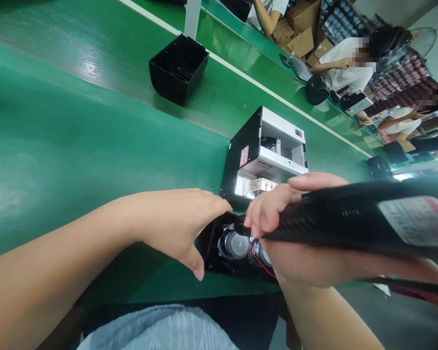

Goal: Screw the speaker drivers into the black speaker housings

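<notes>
A black speaker housing (213, 260) lies on the bench in front of me, with round metal-backed drivers (237, 244) and a red wire showing inside. My left hand (184, 221) spans its left end, fingers along the far edge and thumb at the near side, holding it. My right hand (295, 248) is wrapped round a black electric screwdriver (336, 214) with a white label. The screwdriver's nose points down over the housing near its far left edge. Its tip is partly hidden, so contact with a screw cannot be seen. My right hand covers the housing's right part.
Just behind the housing stands a black and white screw feeder (266, 155). A black open shell (178, 68) sits farther back on the green bench (76, 131), beside a grey post (192, 19). Across the line, co-workers (346, 63) sit among black speakers and cardboard boxes (301, 41).
</notes>
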`<action>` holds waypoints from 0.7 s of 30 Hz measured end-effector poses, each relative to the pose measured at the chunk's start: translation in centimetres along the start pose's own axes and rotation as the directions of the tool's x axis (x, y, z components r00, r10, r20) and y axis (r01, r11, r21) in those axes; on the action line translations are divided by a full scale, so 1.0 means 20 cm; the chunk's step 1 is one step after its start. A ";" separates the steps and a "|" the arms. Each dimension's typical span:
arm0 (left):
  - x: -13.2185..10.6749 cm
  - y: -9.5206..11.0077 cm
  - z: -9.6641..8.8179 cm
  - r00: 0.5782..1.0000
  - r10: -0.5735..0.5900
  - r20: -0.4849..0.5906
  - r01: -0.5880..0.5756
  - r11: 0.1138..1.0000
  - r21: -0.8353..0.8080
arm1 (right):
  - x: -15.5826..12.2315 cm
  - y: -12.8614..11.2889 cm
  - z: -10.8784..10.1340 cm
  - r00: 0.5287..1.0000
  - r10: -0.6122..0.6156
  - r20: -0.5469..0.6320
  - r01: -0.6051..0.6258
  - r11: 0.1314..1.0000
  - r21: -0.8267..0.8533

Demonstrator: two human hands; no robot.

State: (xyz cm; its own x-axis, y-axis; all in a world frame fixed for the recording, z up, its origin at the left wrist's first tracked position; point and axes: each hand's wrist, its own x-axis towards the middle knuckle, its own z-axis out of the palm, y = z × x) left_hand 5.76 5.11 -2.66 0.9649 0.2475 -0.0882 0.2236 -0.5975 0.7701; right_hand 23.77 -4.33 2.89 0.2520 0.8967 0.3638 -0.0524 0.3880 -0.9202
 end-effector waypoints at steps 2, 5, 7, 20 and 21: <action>0.00 0.00 -0.01 1.000 0.004 0.020 -0.004 1.000 0.019 | 0.01 0.03 0.01 1.000 -0.024 -0.007 0.024 0.999 0.028; 0.00 0.00 -0.01 1.000 -0.004 0.027 0.002 0.999 0.042 | 0.00 0.06 0.02 1.000 -0.010 -0.027 0.012 0.997 0.070; 0.00 0.00 -0.01 1.000 -0.001 0.013 0.000 0.999 0.041 | -0.02 0.08 0.01 0.999 0.004 -0.040 0.000 0.996 0.087; -0.03 0.00 -0.02 0.999 0.027 0.031 -0.029 0.998 0.060 | -0.12 0.22 -0.08 0.995 -0.100 -0.017 0.101 0.991 0.091; -0.03 -0.01 -0.01 0.999 0.031 0.027 -0.033 0.998 0.057 | -0.13 0.22 -0.08 0.994 -0.106 -0.028 0.108 0.991 0.077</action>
State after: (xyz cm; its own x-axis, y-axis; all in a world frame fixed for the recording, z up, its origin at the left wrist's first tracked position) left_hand 5.17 5.22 -2.56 0.9747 0.2082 -0.0810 0.1994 -0.6477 0.7353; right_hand 24.51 -5.30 -2.33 0.2834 0.8441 0.4552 -0.0995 0.4979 -0.8615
